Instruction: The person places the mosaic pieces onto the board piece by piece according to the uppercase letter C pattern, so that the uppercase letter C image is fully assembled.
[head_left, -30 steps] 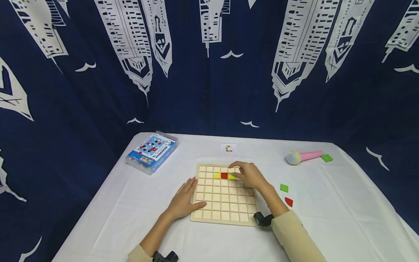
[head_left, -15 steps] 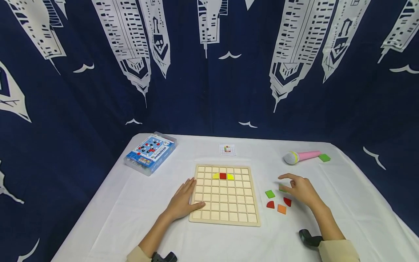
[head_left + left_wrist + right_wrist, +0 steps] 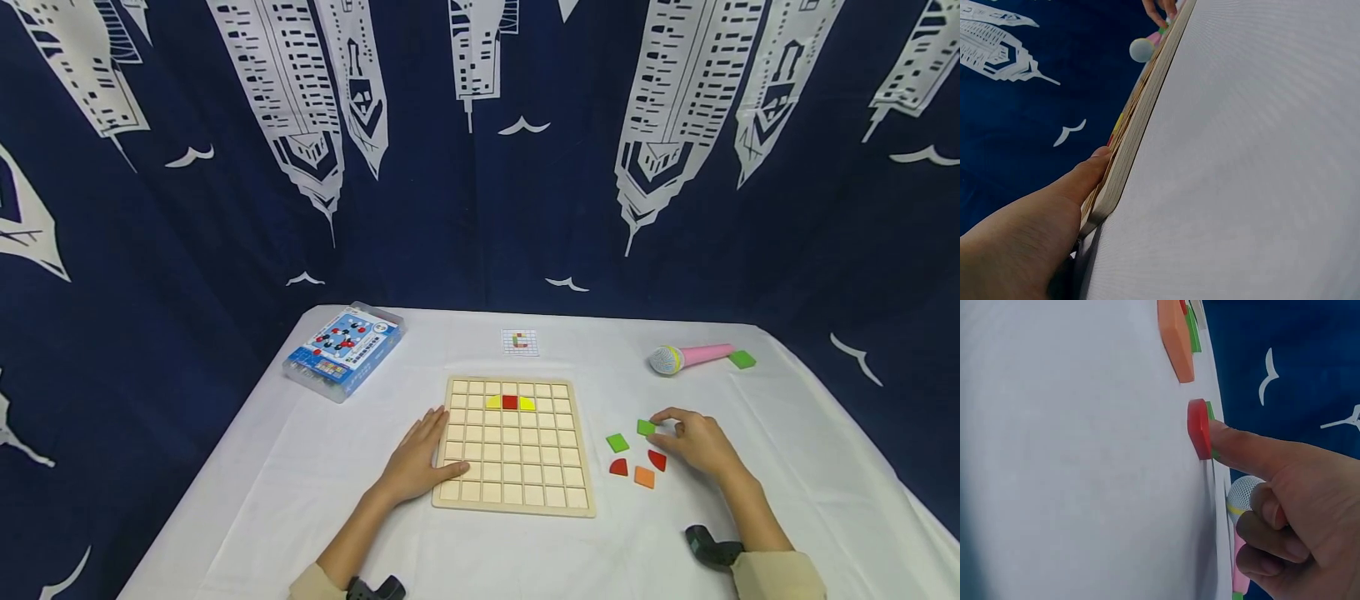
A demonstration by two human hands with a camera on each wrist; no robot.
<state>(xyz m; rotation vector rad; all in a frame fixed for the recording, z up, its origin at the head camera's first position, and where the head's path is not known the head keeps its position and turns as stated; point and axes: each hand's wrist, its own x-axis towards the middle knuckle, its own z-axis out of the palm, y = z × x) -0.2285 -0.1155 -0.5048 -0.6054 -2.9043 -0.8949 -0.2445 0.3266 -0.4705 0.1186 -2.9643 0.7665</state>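
Observation:
A wooden grid board (image 3: 513,467) lies flat, with a red square tile (image 3: 510,402) between two yellow tiles, the left one (image 3: 493,402) and the right one (image 3: 527,403), in one row. My left hand (image 3: 416,463) rests on the board's left edge, fingers straight and thumb over the near cells. To the right of the board, my right hand (image 3: 699,442) pinches a green square tile (image 3: 645,427) at its right side between thumb and index finger. The other fingers are curled in the right wrist view. Close to the thumb lies a red quarter-round tile (image 3: 1197,428).
Beside the board lie another green tile (image 3: 617,442), a second red tile (image 3: 618,467) and an orange tile (image 3: 644,477). A small pattern card (image 3: 521,342) is behind it. A boxed set (image 3: 345,350) stands left; a pink microphone (image 3: 693,357) and a green tile (image 3: 742,359) lie right.
My right hand has left the right yellow tile on the board, moved right to the loose tiles and taken hold of a green square. The left hand has stayed on the board.

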